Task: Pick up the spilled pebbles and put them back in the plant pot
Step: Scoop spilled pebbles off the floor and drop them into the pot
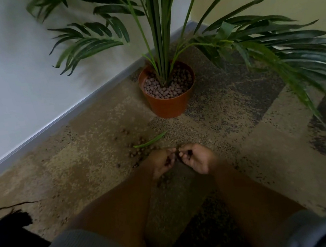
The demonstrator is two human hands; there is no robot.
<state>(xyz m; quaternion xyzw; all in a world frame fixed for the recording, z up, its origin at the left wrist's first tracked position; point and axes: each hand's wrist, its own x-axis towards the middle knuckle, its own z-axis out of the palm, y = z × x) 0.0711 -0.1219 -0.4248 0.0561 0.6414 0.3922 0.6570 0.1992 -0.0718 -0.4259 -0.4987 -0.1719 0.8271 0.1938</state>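
Note:
An orange plant pot [169, 106] stands on the carpet in the room's corner, filled with brown pebbles around a palm's stems. Spilled pebbles [136, 153] lie scattered on the carpet in front of the pot, to its lower left. My left hand [162, 162] and my right hand [197, 158] are side by side just below the spill, both palm up with curled fingers. Each hand cups a few dark pebbles. A couple of pebbles lie on the carpet under my left wrist.
A fallen green leaf [151, 140] lies among the spilled pebbles. Long palm fronds [286, 51] hang over the carpet at the right. A white wall with a grey skirting board [53, 123] runs along the left.

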